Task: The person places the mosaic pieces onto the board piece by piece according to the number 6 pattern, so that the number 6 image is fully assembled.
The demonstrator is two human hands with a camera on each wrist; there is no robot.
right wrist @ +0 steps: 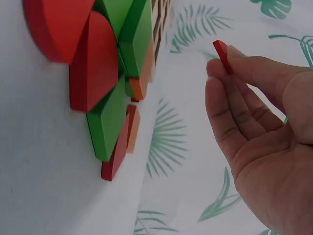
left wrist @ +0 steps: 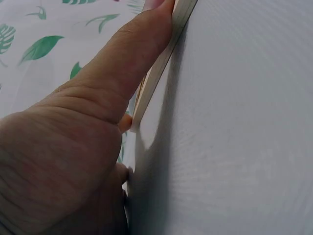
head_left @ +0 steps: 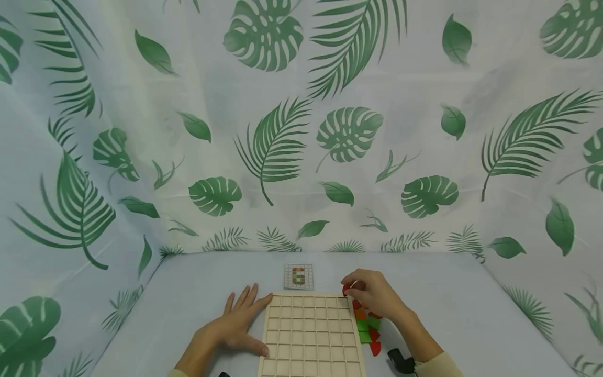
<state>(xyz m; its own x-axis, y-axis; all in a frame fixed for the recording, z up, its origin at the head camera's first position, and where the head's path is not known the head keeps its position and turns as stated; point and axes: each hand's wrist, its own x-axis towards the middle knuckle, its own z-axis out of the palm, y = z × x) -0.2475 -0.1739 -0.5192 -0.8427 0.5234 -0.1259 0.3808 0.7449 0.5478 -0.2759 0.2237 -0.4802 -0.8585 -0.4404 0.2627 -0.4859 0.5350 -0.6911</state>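
Note:
A pale wooden grid board (head_left: 311, 337) with square compartments lies on the table. My left hand (head_left: 237, 324) rests at its left side, fingers spread, with the thumb and a fingertip touching the edge; in the left wrist view the thumb (left wrist: 122, 63) lies along that edge. Above the board's top right corner, my right hand (head_left: 374, 293) pinches a small red quarter-round block (head_left: 346, 289) between thumb and fingers. The right wrist view shows this red block (right wrist: 222, 55) held clear of the table. Beside the board's right edge lie red, green (head_left: 365, 336) and orange (head_left: 360, 314) blocks.
Beyond the board lies a pattern card (head_left: 299, 276) with a coloured figure on a grid. A black object (head_left: 401, 361) is near my right wrist. A white leaf-print curtain (head_left: 301, 157) encloses the table at the back and sides.

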